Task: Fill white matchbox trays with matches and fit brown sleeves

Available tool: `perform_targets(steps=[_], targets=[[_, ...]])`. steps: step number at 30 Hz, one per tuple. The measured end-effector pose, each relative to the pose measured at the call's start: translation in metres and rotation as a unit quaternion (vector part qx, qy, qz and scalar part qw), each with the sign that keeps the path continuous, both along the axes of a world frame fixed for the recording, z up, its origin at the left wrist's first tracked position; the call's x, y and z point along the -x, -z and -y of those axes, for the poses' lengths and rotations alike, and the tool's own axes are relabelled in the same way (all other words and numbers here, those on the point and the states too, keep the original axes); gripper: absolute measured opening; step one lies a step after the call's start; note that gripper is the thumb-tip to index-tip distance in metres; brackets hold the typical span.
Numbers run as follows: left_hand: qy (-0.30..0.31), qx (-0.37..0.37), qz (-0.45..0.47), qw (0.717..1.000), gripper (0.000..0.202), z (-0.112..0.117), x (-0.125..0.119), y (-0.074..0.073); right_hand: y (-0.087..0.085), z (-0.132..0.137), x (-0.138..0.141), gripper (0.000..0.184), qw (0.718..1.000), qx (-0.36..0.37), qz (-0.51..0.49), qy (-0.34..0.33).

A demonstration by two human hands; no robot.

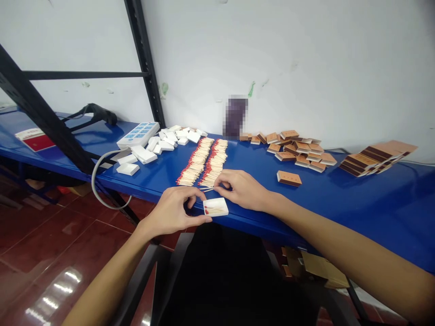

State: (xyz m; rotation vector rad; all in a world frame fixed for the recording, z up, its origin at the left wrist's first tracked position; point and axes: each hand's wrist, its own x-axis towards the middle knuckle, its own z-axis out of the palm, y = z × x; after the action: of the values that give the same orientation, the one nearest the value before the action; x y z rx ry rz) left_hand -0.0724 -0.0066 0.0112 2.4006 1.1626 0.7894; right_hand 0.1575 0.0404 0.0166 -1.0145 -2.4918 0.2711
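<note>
Apparently filling white rectangular tray [222, 202].
Left hand [174, 211] clamps it; right hand [245, 190] pinches red-tipped wooden matches [206, 189] beyond; placing likely calls for alignment.

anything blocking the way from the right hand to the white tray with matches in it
Nothing visible does. The right hand is at a few loose matches just beyond the white tray. The left hand holds the tray from its left end, leaving the open top uncovered.
</note>
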Motion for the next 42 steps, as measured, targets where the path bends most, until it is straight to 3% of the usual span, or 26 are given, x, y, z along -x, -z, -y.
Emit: perform_targets(steps=[7,14,20,25,29,35,42], targets=[[0.035,0.019,0.006,0.999,0.031,-0.001,0.006,-0.001,-0.005,0.005,0.012,0.009,1.0,0.017,-0.013,0.012],[0.043,0.032,0.017,0.998,0.031,-0.004,0.01,0.0,-0.005,0.003,0.014,0.013,1.0,0.01,0.001,-0.017],[0.025,0.031,0.023,0.999,0.03,-0.004,0.008,0.001,-0.016,0.003,0.001,0.014,0.996,0.062,0.066,-0.012],[-0.027,0.018,0.038,0.999,0.032,-0.005,0.003,0.006,-0.028,0.008,-0.007,0.016,0.997,0.069,0.012,0.012],[-0.053,-0.001,0.045,0.998,0.036,-0.005,0.0,0.008,-0.03,0.017,-0.004,0.016,0.996,0.085,0.015,-0.038],[-0.017,0.006,0.011,1.0,0.032,-0.003,0.004,0.002,-0.027,0.009,0.01,0.023,0.998,0.047,-0.014,-0.033],[0.031,0.019,0.003,0.999,0.031,-0.002,0.011,-0.001,-0.02,-0.009,0.021,0.011,0.997,0.023,0.076,-0.022]])
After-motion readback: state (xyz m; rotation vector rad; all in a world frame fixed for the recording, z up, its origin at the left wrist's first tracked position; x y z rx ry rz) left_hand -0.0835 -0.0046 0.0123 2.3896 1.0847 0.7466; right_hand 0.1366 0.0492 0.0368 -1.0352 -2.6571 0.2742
